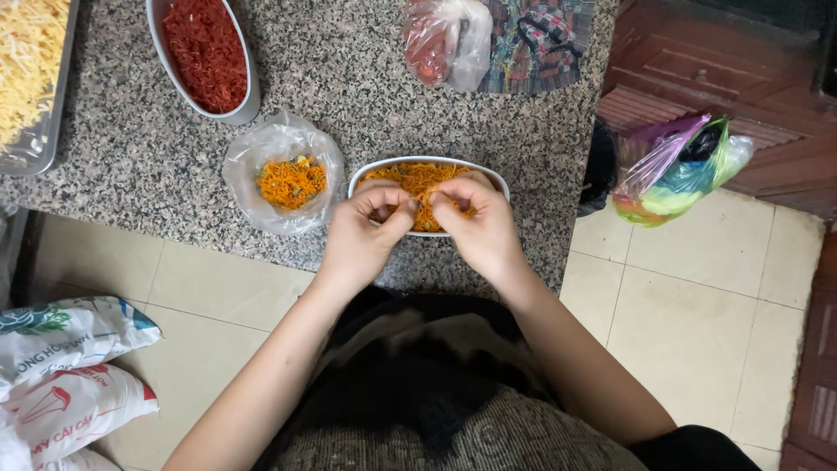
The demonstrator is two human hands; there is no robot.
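A white oval dish (366,172) full of orange shredded food (417,174) sits near the front edge of a speckled granite counter (139,148). My left hand (364,234) and my right hand (473,218) meet over the near side of the dish, fingertips pinched together on a small clump of the orange shreds. To the left lies an open clear plastic bag (253,153) with a small heap of orange and green shreds (291,181) inside.
A second white oval dish (246,106) of red shreds stands at the back. A metal tray (39,144) of pale yellow shreds is far left. Knotted plastic bags (445,39) lie at the back, a colourful bag (676,170) hangs right, printed sacks (70,366) lie on the tiled floor.
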